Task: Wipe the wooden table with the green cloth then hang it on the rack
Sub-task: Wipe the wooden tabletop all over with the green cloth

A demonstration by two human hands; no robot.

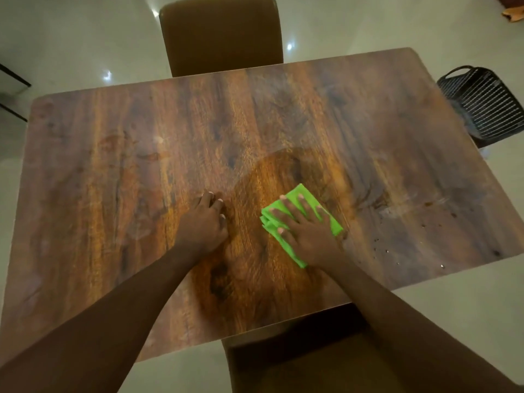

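A folded green cloth (306, 197) lies on the wooden table (141, 154), a little right of its middle. My right hand (304, 231) presses flat on the cloth, fingers spread and straight. To the left, my left hand (205, 224) rests on the bare wood with its fingers loosely curled, holding nothing. A darker, damp-looking patch surrounds the cloth and runs toward the near edge. Small droplets and specks dot the table's right side (408, 245). A black slatted rack (485, 104) stands on the floor past the table's right end.
One brown chair (222, 35) stands at the far side of the table. Another brown chair (306, 361) is at the near side, under my right arm. Pale glossy floor tiles surround the table. A dark furniture frame (12, 89) shows at the left edge.
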